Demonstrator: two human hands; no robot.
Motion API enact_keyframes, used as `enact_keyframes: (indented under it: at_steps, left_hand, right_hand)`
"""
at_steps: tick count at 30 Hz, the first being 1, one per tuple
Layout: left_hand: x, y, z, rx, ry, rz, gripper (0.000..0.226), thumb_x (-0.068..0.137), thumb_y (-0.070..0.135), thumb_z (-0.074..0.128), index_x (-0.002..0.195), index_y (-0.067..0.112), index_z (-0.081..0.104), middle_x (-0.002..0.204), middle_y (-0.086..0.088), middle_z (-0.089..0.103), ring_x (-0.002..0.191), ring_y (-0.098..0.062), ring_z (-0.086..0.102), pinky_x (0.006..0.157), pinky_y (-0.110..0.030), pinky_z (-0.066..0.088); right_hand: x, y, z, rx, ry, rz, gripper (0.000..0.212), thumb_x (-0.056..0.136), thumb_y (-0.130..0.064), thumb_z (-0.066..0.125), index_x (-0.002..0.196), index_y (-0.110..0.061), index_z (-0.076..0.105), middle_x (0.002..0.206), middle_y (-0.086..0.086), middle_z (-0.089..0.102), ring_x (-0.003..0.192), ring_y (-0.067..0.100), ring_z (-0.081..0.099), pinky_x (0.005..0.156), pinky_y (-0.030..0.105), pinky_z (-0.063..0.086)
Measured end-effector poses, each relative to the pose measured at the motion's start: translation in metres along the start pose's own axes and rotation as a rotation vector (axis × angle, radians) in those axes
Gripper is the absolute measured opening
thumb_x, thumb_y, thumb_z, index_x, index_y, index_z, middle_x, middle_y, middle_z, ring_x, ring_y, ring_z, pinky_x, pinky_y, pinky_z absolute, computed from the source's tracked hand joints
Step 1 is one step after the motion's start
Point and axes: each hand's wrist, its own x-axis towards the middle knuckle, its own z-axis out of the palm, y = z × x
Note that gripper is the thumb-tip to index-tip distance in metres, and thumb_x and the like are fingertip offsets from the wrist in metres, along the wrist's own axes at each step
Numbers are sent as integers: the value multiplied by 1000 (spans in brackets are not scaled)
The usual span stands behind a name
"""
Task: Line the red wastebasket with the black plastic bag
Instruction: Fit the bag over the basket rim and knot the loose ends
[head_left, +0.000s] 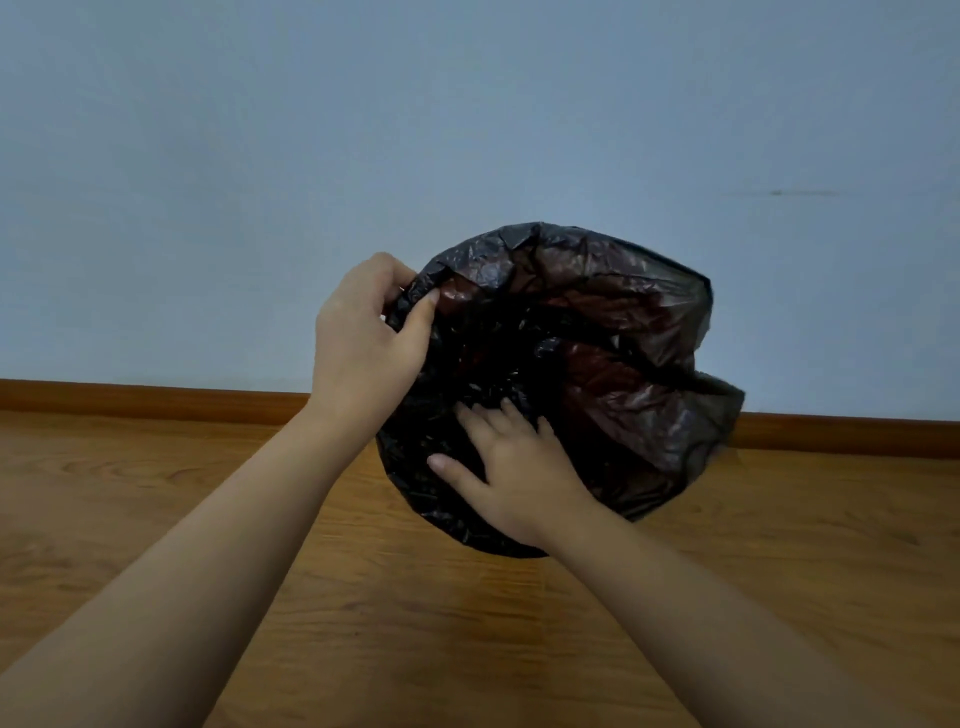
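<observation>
The black plastic bag (597, 332) is draped over the red wastebasket, which stands on the floor by the wall. The basket shows only as a dark red tint (613, 384) through the thin film. My left hand (363, 332) pinches the bag's edge at the upper left, thumb and fingers closed on the plastic. My right hand (511, 470) lies on the near side of the bag with its fingers spread, pressing into the crumpled plastic toward the dark middle. The bag balloons out loosely on the right side.
A wooden floor (208, 519) spreads around the basket on all sides. A brown skirting board (156, 400) runs along the foot of a pale blue wall (467, 130) just behind the basket.
</observation>
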Motion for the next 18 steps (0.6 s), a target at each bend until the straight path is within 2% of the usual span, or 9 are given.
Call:
enact_keyframes:
  at_steps: [2, 4, 6, 8, 10, 13, 18]
  left_hand:
    - [5, -2, -5, 30, -30, 6, 11, 80, 18, 62, 76, 20, 52, 64, 18, 45, 67, -3, 43, 57, -5, 35]
    - [9, -1, -8, 45, -57, 5, 8, 79, 19, 63, 77, 19, 56, 64, 17, 48, 66, -4, 46, 57, -6, 36]
    - [12, 5, -10, 17, -94, -4, 7, 78, 19, 64, 76, 20, 57, 64, 12, 52, 66, -10, 50, 57, -13, 37]
    - [12, 12, -11, -14, -136, 9, 8, 76, 18, 66, 75, 21, 58, 62, 10, 53, 62, -10, 50, 57, -13, 36]
    - [11, 18, -11, -17, -178, 33, 7, 75, 16, 68, 76, 19, 61, 62, 13, 52, 61, -7, 49, 57, -11, 37]
    - [10, 22, -10, -16, -215, 81, 6, 75, 16, 68, 77, 15, 62, 61, 15, 48, 59, -3, 46, 56, -16, 38]
    - [12, 23, -10, -16, -222, 135, 10, 72, 23, 62, 76, 14, 62, 60, 18, 45, 57, -2, 44, 55, -18, 39]
  right_hand:
    - [-1, 2, -4, -67, 231, -98, 61, 90, -56, 28, 134, -14, 39, 142, 8, 41, 137, 27, 21, 110, 51, 13]
    - [2, 5, -6, -154, 279, -139, 64, 88, -57, 23, 135, -16, 38, 145, 7, 38, 139, 28, 16, 110, 52, 0]
    - [5, 11, -2, -237, 175, -124, 72, 83, -65, 15, 141, -24, 23, 153, 3, 20, 141, 26, -2, 102, 51, -22]
    - [8, 21, 7, -247, 22, -64, 75, 79, -72, 12, 143, -32, 9, 155, -2, 2, 138, 23, -19, 93, 50, -34]
    - [11, 32, 14, -245, -156, 51, 77, 77, -76, 10, 142, -36, -2, 154, -4, -12, 134, 23, -30, 90, 52, -35]
    - [12, 43, 19, -363, -348, 172, 80, 73, -79, 4, 140, -38, -11, 151, -4, -22, 131, 28, -35, 93, 58, -32]
    - [10, 46, 17, -447, -388, 236, 82, 73, -78, 0, 140, -33, -13, 152, -2, -20, 132, 29, -33, 91, 56, -33]
